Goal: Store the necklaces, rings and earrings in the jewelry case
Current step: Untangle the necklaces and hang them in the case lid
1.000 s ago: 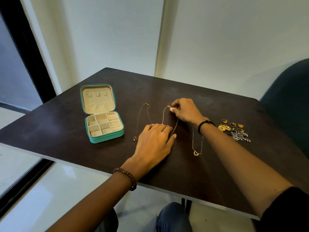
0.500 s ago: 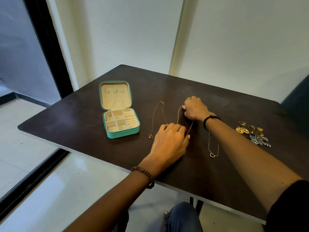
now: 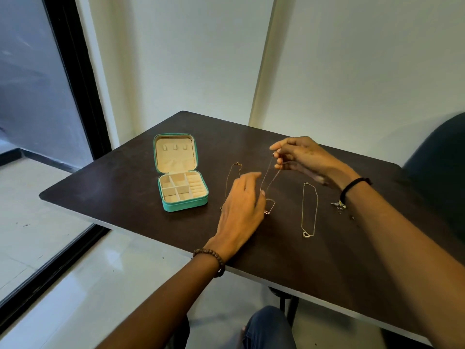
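The teal jewelry case (image 3: 185, 205) lies open on the dark table (image 3: 120, 195), its beige compartments holding nothing I can see. My right hand (image 3: 302, 157) pinches the clasp end of the middle necklace (image 3: 271, 176) and holds it up off the table, while its pendant (image 3: 267, 211) still lies on the surface. My left hand (image 3: 241, 210) hovers low beside that chain with relaxed fingers, thumb right next to it. A second necklace (image 3: 233, 170) lies to the left, partly hidden by my left hand. A third (image 3: 310, 210) with a heart pendant lies to the right.
A small pile of earrings and rings (image 3: 338, 205) sits at the right, mostly hidden behind my right forearm. A dark chair (image 3: 442, 157) stands at the table's right end. A black-framed window (image 3: 75, 79) is at the left, and the table's near edge runs under my left wrist.
My right hand has risen from the table, lifting the top of the middle necklace. My left hand has come off the chain and shifted slightly left. The camera has tilted up.
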{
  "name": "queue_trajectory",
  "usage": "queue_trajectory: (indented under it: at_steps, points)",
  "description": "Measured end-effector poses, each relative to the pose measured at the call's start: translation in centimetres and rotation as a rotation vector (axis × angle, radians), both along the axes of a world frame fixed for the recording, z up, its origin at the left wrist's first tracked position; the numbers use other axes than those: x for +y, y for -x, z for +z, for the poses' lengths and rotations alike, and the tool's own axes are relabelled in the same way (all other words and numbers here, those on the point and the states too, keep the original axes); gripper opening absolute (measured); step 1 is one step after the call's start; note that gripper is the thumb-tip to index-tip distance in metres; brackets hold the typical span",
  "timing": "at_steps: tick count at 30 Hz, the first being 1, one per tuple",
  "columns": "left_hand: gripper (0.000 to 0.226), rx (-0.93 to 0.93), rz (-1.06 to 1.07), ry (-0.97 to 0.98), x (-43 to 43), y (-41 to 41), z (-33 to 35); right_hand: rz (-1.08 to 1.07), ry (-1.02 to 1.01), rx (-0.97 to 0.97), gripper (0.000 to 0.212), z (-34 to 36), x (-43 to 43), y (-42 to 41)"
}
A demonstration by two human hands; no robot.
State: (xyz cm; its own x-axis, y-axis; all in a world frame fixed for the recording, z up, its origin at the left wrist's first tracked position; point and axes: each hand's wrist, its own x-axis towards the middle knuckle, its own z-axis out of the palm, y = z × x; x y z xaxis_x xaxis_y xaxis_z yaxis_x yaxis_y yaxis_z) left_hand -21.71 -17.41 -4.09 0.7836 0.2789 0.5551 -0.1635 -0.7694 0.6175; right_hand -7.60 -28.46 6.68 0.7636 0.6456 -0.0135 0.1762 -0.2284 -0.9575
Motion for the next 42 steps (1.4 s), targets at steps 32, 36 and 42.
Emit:
queue_trajectory:
  at_steps: [32,36,42]
  points:
    - [0.026,0.294,-0.255,0.919,-1.8,2.1,1.4,-0.271,0.124,-0.625,0.015,3.0,-3.4,-0.5]
    - [0.019,0.282,-0.264,0.681,-1.6,2.3,1.2,-0.332,0.138,-0.641,0.016,1.2,-2.9,-1.3]
    - [0.024,0.367,-0.256,0.252,-0.8,2.3,1.1,-0.365,0.252,-0.694,0.011,-2.2,-1.7,-3.0]
